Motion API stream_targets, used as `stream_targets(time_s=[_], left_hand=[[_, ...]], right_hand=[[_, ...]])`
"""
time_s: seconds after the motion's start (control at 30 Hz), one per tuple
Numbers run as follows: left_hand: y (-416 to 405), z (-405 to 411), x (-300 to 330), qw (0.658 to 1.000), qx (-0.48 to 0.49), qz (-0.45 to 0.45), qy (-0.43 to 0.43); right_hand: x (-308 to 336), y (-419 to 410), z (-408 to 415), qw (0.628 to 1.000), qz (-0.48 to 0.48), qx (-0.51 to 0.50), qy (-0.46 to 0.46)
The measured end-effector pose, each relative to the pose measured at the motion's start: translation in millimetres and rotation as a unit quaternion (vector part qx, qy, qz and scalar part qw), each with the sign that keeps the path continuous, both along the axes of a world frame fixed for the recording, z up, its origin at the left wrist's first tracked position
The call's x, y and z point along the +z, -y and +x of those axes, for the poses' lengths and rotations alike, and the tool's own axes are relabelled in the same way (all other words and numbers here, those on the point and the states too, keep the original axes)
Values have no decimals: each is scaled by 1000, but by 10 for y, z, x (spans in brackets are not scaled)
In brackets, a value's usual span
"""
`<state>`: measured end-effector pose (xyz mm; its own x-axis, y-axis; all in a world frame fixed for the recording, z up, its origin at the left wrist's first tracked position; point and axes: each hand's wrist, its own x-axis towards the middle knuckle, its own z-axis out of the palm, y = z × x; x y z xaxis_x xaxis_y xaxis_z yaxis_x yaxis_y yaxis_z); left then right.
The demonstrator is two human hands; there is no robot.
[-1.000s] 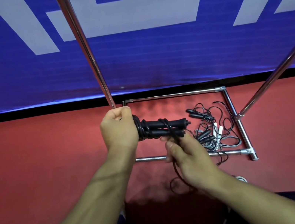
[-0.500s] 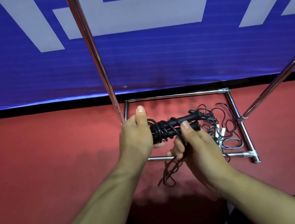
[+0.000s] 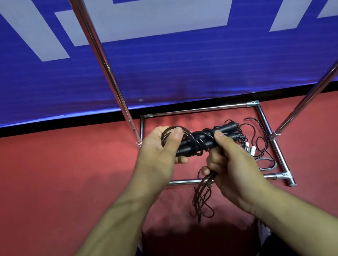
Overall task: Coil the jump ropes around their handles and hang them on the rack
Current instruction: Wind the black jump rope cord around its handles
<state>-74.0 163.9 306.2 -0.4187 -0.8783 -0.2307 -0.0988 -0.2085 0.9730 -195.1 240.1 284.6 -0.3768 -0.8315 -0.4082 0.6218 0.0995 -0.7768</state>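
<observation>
A black jump rope [image 3: 197, 142] lies level between my hands, its two handles side by side with cord wound round them. My left hand [image 3: 158, 152] grips the left ends of the handles, thumb on top over a loop of cord. My right hand [image 3: 232, 166] holds the right part with its thumb and pinches a bunch of loose black cord [image 3: 202, 198] that hangs below. More jump ropes [image 3: 253, 142], black with a white-handled one, lie tangled on the floor inside the rack's base. The chrome rack [image 3: 201, 110] stands just ahead.
The rack's left upright pole [image 3: 104, 67] rises just left of my hands, and a slanted right pole [image 3: 314, 92] runs up to the right. A blue banner [image 3: 176, 70] backs the red floor [image 3: 49, 181]. My dark-clad knees sit at the bottom edge.
The handles have swung nearer and lower. My left thumb now lies over the cord loop. My right hand has slid down, gathering the hanging cord into a bunch.
</observation>
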Motion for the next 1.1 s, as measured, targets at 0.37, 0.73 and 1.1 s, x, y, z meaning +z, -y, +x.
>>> stream_targets(time_s=[0.37,0.73,1.1], left_hand=[[-214,-259,-7,974,143,102,-143],[-41,-53,138,986,150,32,-66],[-18,210,239,993,-103,49,16]], right_hand=[[-29,-47,45,971,12,67,-228],[-68,-160,-180,725,-67,266,-632],[-83,-107,-376,749,-131,163,-629]])
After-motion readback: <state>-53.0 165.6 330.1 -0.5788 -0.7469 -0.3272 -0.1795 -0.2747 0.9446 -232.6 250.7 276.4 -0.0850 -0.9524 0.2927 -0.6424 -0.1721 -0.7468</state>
